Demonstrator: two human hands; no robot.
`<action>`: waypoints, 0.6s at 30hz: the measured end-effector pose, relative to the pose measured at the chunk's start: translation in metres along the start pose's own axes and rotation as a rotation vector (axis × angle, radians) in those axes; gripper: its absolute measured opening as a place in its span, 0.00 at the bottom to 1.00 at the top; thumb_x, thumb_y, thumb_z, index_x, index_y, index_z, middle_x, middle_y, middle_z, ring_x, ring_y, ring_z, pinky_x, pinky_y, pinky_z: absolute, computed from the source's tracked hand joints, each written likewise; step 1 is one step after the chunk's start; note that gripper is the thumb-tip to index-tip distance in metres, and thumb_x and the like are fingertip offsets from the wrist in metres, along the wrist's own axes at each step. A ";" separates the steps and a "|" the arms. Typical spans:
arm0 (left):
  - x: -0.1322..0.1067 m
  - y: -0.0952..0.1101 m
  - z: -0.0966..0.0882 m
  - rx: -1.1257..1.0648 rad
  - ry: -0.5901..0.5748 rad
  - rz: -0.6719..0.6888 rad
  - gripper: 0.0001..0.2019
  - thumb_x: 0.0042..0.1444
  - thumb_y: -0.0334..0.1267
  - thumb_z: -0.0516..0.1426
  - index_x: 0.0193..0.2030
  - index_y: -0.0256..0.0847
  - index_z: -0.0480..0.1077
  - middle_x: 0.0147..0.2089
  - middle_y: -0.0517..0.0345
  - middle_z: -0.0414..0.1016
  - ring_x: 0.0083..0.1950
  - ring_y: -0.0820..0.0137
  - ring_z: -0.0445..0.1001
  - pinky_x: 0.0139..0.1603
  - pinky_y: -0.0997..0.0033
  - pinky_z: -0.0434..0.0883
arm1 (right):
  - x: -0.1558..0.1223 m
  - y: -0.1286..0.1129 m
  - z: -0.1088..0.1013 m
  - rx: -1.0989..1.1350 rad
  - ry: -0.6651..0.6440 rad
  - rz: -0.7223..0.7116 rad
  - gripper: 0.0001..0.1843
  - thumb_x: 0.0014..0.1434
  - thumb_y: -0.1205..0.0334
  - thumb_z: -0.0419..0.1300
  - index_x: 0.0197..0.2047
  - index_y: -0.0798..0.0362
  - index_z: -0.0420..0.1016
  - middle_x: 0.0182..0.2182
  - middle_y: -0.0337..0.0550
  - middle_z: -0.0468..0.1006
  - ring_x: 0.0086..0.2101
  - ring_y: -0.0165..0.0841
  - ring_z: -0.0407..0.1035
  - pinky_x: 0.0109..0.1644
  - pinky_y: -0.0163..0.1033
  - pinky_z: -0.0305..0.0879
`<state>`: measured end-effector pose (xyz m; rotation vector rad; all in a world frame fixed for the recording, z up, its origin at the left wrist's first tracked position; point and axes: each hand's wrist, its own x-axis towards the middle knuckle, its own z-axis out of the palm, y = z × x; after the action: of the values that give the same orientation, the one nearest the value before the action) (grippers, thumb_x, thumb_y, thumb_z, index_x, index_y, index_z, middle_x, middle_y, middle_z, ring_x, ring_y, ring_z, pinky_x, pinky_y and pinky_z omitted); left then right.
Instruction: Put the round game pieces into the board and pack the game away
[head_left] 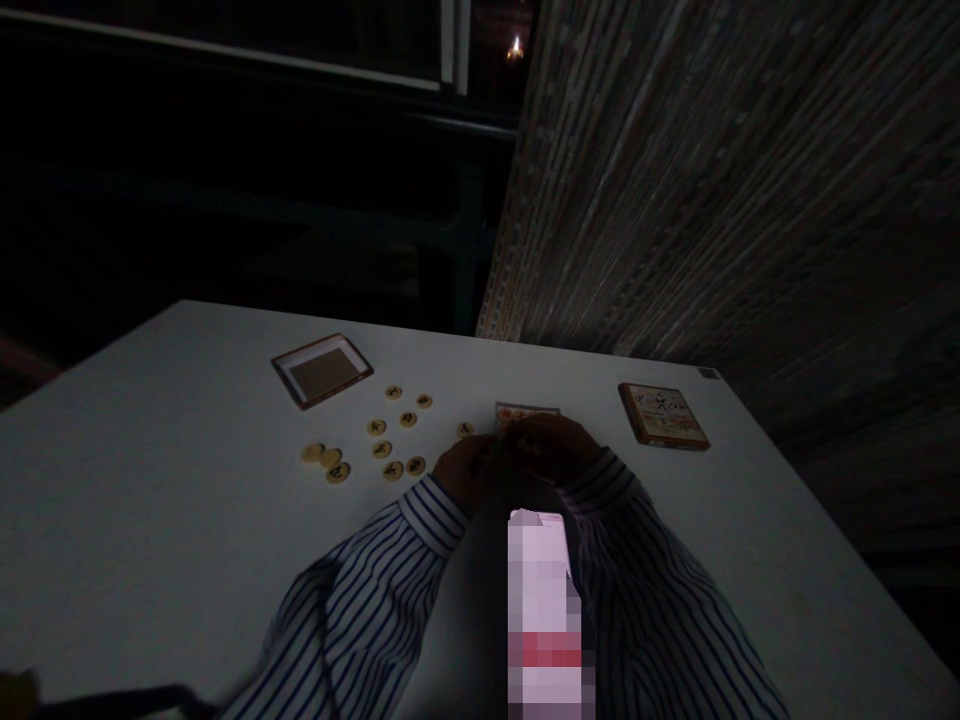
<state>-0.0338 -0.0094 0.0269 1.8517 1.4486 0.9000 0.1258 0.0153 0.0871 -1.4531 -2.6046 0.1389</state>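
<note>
Pale wooden discs scattered left of flat box; left hand, right hand bunched just before it, grip lost in darkness.

The room is very dark. A white counter fills the lower part of the view. On the right rises a rough brick wall. Behind the counter stands a dark frame, hard to make out. High up, a pale strip and one small light show.
</note>
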 end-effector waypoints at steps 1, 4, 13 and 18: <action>0.000 0.001 0.000 0.027 -0.006 0.005 0.17 0.49 0.41 0.55 0.45 0.39 0.69 0.42 0.52 0.75 0.42 0.65 0.73 0.43 0.66 0.71 | 0.000 -0.001 -0.001 -0.011 -0.018 0.005 0.10 0.51 0.57 0.56 0.33 0.50 0.76 0.31 0.43 0.77 0.31 0.33 0.69 0.32 0.35 0.59; 0.001 0.004 -0.001 0.069 -0.052 0.034 0.17 0.50 0.40 0.54 0.46 0.39 0.69 0.44 0.51 0.74 0.44 0.64 0.72 0.45 0.64 0.69 | 0.001 -0.004 -0.004 -0.035 -0.075 0.008 0.10 0.52 0.58 0.55 0.32 0.51 0.75 0.30 0.44 0.77 0.31 0.33 0.69 0.32 0.35 0.59; 0.007 0.020 -0.008 0.035 -0.159 0.068 0.13 0.52 0.37 0.52 0.43 0.41 0.71 0.43 0.53 0.76 0.44 0.65 0.73 0.44 0.69 0.69 | 0.007 -0.004 0.006 -0.184 -0.081 -0.051 0.16 0.56 0.54 0.50 0.31 0.55 0.74 0.27 0.48 0.76 0.29 0.34 0.68 0.28 0.35 0.54; 0.003 0.024 -0.005 0.006 -0.071 0.076 0.14 0.53 0.34 0.50 0.46 0.42 0.70 0.45 0.53 0.75 0.46 0.65 0.72 0.47 0.70 0.68 | 0.006 0.000 0.011 -0.201 -0.074 -0.088 0.16 0.57 0.55 0.49 0.32 0.56 0.73 0.30 0.48 0.75 0.30 0.32 0.67 0.29 0.35 0.53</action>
<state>-0.0237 -0.0111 0.0492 1.9344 1.3475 0.8578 0.1207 0.0204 0.0770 -1.4147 -2.8070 -0.0841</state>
